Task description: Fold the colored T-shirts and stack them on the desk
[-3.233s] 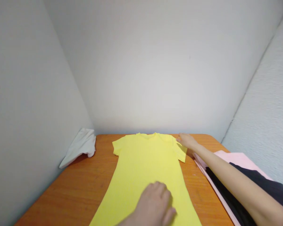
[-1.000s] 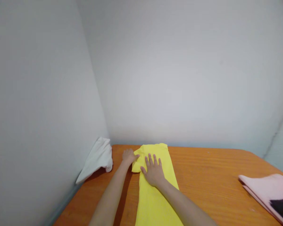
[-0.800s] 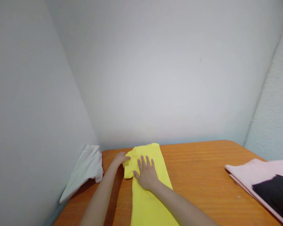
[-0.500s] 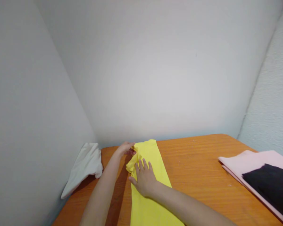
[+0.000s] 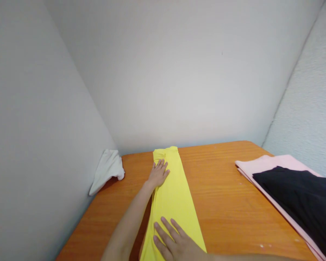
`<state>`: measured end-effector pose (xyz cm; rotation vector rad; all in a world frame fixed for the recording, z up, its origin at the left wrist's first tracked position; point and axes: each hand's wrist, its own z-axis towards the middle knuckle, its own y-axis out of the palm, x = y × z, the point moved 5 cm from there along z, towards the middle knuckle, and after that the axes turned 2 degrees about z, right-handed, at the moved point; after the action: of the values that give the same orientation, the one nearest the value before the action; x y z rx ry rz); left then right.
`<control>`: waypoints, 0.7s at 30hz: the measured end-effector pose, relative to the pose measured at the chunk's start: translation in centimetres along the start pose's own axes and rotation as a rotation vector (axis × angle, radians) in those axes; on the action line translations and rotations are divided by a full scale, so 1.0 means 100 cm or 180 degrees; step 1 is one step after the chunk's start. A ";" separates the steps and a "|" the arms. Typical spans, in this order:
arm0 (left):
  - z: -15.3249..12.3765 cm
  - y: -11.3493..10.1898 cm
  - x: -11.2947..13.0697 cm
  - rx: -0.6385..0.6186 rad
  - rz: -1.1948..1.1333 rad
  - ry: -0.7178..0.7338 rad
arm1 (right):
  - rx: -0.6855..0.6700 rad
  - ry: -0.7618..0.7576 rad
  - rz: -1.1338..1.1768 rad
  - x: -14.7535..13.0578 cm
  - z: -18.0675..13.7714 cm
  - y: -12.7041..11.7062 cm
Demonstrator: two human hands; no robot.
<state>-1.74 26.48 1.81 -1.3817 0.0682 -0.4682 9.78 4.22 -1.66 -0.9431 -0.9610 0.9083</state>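
A yellow cloth garment [image 5: 175, 192], folded into a long narrow strip, lies lengthwise from the far table edge toward me. Near its far end my left hand [image 5: 158, 174] rests flat on the left side, fingers spread. Closer to me, my right hand [image 5: 176, 241] lies on the cloth with its fingers apart, palm down. Neither hand grips the fabric. Small wrinkles run along the strip's left edge, and its near end passes out of the frame.
An orange-brown wooden table [image 5: 217, 185] stands against grey-white walls. A crumpled white cloth [image 5: 108, 170] sits at the left edge by the wall. On the right, a folded pink cloth [image 5: 256, 165] lies under a black cloth [image 5: 296, 192].
My left hand has gone from the garment's far left corner to lying flat on it, and that corner now lies flatter. My right hand has slid down the cloth toward me. The view has tilted down.
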 end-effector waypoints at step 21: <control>-0.314 -0.012 0.093 0.1004 0.0747 0.1678 | 0.0238 0.0432 0.0673 -0.016 -0.125 -0.061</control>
<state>-3.54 -6.09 -1.31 -0.9006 0.5580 -0.6064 22.18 -2.02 0.13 -1.0421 -0.7163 1.0363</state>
